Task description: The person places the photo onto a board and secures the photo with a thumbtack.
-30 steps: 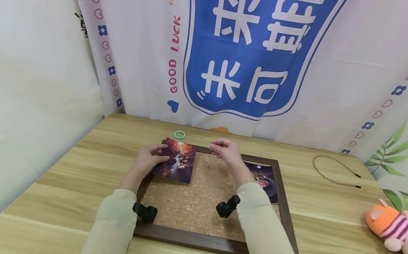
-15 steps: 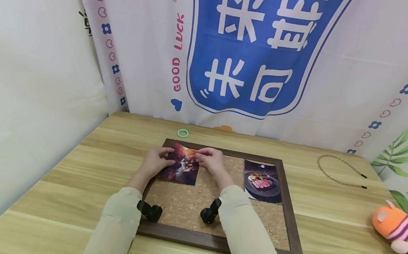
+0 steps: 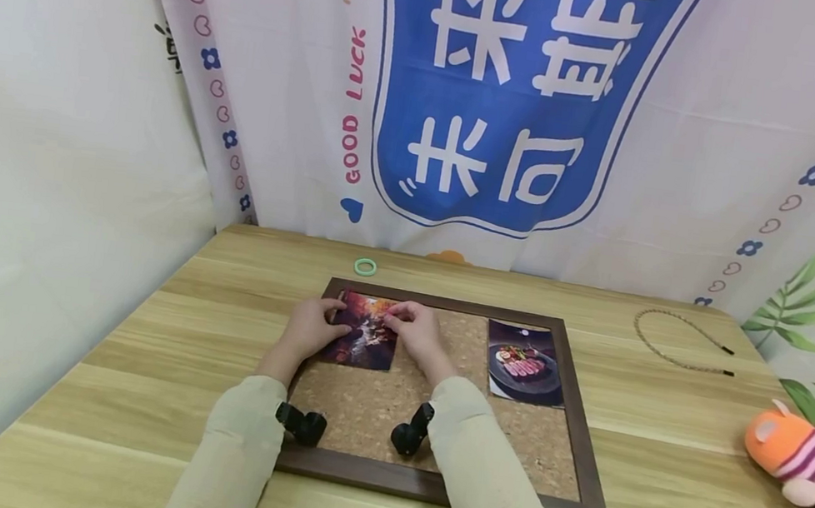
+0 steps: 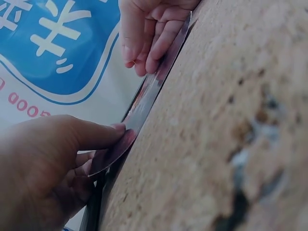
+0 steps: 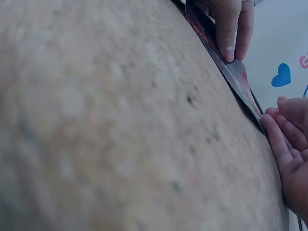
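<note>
A photo print point(image 3: 367, 342) with dark purple and orange colours lies over the upper left of a framed cork board point(image 3: 388, 419). Its left edge is pinched between the thumb and fingers of my left hand point(image 3: 312, 329), and in the left wrist view the print point(image 4: 142, 110) bows slightly off the cork. My right hand point(image 3: 415, 330) is at the print's upper right corner, with thumb and fingertips together. Between them is a small red pin point(image 4: 130, 64), mostly hidden by the fingers. A second photo print point(image 3: 527, 364), showing a plate of food, sits at the board's upper right.
A pale green ring point(image 3: 365, 267) lies behind the board on the wooden table point(image 3: 135, 391). To the right are a braided headband point(image 3: 656, 349) and a plush toy point(image 3: 799, 458) in orange and pink. A printed curtain point(image 3: 303, 108) hangs behind the table.
My right hand has come left and down from the board's back edge to the photo's upper right corner. My left hand has lowered the photo onto the cork. The food photo is uncovered.
</note>
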The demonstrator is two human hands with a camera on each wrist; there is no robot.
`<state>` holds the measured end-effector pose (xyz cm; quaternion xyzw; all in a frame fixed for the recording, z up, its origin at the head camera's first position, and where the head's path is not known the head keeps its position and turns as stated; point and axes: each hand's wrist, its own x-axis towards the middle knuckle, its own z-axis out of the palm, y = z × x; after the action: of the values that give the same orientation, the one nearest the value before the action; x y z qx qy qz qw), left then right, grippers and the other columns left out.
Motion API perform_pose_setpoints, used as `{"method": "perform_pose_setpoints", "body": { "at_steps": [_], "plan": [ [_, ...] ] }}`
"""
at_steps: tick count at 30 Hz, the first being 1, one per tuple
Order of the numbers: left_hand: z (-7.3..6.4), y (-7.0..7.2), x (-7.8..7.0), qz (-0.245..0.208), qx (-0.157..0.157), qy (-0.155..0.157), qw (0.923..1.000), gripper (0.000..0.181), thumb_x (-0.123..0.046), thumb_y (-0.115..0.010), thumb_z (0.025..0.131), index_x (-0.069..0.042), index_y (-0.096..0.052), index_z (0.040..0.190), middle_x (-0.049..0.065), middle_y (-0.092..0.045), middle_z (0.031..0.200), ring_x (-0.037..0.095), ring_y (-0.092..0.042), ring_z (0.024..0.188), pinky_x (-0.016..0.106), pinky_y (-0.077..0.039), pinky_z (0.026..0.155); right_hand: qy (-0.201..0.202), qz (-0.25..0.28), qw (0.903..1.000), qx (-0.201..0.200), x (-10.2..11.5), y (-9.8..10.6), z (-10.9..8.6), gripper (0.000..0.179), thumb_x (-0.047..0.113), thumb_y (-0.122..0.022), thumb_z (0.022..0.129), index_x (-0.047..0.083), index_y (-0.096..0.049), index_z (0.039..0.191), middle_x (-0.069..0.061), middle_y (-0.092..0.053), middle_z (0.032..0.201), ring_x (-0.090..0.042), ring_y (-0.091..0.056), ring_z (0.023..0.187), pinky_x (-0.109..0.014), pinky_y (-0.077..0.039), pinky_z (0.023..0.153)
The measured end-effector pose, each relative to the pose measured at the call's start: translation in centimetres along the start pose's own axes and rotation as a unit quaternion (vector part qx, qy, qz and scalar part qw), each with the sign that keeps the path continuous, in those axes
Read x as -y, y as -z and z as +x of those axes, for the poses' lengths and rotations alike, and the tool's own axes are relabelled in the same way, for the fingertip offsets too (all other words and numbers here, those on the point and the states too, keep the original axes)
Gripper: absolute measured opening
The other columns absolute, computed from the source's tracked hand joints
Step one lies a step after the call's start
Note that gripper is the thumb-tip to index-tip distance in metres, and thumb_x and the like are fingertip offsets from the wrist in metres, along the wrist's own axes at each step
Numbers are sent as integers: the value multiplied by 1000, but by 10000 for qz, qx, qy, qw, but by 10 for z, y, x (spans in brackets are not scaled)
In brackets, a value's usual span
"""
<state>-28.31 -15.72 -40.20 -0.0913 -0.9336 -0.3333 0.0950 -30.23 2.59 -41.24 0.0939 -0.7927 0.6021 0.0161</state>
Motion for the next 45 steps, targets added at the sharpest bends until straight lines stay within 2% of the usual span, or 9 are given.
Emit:
{"method": "perform_pose_setpoints", "body": {
  "at_steps": [4, 9, 12, 16, 19, 24, 27, 32, 45],
  "plan": [
    [-2, 1, 1, 328, 40, 22, 9995, 38, -18, -69, 73, 3, -60, 102, 4, -48, 64, 18, -42, 58, 34, -37, 57, 107, 9, 9999, -37, -2, -2, 0, 9, 6, -63, 78, -1, -63, 83, -5, -60, 74, -14, -53, 70, -26, -42, 64],
    [-3, 1, 0, 887, 112, 123, 9959, 40, -26, -67, 74, 0, -61, 105, 9, -55, 80, 22, -50, 71, 37, -41, 64, 67, -12, 10000, -54, -1, -2, -1, 7, 6, -63, 78, 0, -64, 82, -4, -59, 74, -13, -53, 70, -25, -42, 64],
    [-4, 2, -3, 1255, 200, -89, 9919, 41, -29, -65, 76, 0, -61, 105, 15, -55, 95, 29, -50, 87, 42, -39, 75, 37, -77, 9999, -99, 1, -3, -1, 7, 8, -64, 78, 1, -65, 81, -4, -60, 75, -13, -54, 71, -25, -43, 64],
    [-6, 1, -5, 1575, 404, -560, 9851, 45, -32, -60, 79, 2, -59, 108, 22, -50, 113, 36, -43, 105, 47, -31, 87, -79, -233, 9997, -85, 5, -5, 0, 9, 10, -63, 78, 2, -65, 82, -3, -61, 76, -13, -55, 70, -25, -44, 63],
    [-7, 1, -2, 1524, 610, -692, 9840, 53, -36, -59, 79, 4, -55, 113, 25, -44, 121, 39, -38, 111, 48, -29, 90, -178, -374, 9991, -38, 8, -8, 3, 10, 10, -63, 78, 2, -66, 83, -3, -62, 76, -12, -54, 69, -24, -43, 61],
    [-7, 0, -1, 1330, 1070, -450, 9843, 67, -47, -56, 77, -1, -45, 125, 23, -28, 133, 39, -19, 122, 54, -22, 92, -199, -474, 9986, -80, 14, -11, 11, 11, 5, -61, 78, -3, -65, 84, -6, -62, 76, -15, -54, 69, -25, -43, 62],
    [-7, -1, -1, 1238, 1223, -342, 9842, 72, -51, -55, 76, -4, -41, 129, 20, -22, 137, 37, -11, 125, 57, -18, 91, -271, -619, 9976, -131, 18, -13, 17, 10, 6, -62, 78, -2, -65, 84, -6, -62, 76, -17, -54, 72, -27, -43, 64],
    [-6, -3, -1, 1183, 1216, -341, 9849, 73, -50, -56, 76, -4, -39, 130, 20, -19, 138, 37, -8, 126, 56, -15, 93, -319, -951, 9949, -143, 21, -16, 26, 10, 11, -62, 78, 3, -66, 82, -2, -62, 76, -16, -53, 75, -27, -41, 68],
    [-4, -3, 2, 1079, 1262, -265, 9858, 75, -51, -59, 74, -6, -39, 130, 19, -21, 138, 34, -6, 127, 53, -10, 95, -302, -1035, 9942, -12, 19, -22, 34, 13, 12, -60, 81, 3, -67, 87, -4, -62, 83, -18, -55, 80, -30, -42, 70]
  ]
}}
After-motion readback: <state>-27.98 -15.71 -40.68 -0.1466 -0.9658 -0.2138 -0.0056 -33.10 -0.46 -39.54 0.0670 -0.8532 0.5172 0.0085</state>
